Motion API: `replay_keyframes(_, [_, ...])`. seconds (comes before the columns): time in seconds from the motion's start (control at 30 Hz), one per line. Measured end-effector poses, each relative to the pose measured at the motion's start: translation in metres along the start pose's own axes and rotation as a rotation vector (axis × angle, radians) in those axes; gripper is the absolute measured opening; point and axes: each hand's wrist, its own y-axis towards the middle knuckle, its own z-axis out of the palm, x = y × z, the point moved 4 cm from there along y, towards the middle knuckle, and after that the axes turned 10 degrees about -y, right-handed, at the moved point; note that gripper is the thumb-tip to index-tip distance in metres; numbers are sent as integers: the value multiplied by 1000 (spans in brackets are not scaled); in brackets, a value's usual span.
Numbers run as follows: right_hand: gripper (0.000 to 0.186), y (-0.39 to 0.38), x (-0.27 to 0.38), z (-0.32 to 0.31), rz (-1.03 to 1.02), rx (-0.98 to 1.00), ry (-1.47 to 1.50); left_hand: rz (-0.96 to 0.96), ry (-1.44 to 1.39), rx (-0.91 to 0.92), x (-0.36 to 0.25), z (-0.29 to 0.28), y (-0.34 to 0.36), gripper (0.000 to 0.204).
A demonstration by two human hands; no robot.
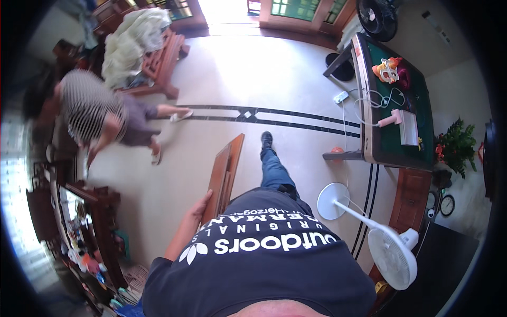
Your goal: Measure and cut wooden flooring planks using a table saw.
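Brown boards (pixel 217 177) near frame centre, left hand (pixel 201 205) grasping their edge, right unseen, grip untellable; keep them snug, clear of the leg (pixel 275 170).

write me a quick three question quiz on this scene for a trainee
1. What is the left hand gripping?
2. True or false: the white pedestal fan stands on the right side of the picture.
3. Which of these lies on the green-topped table: a) a wooden stool, b) a pink hair dryer, c) a teapot?

Key:
1. Brown wooden boards.
2. True.
3. b.
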Motion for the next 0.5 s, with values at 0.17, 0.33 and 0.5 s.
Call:
replay_keyframes(0.17, [33,133,227,-167,-153,-250,-210,-8,-79,27,-158,92,84,68])
replay_keyframes(0.33, [44,305,462,-448,-313,-465,-89,1,-280,32,-318,130,122,67])
replay_keyframes(0.5, [27,361,795,-655,-652,-448,435,82,-422,129,-463,158,194,68])
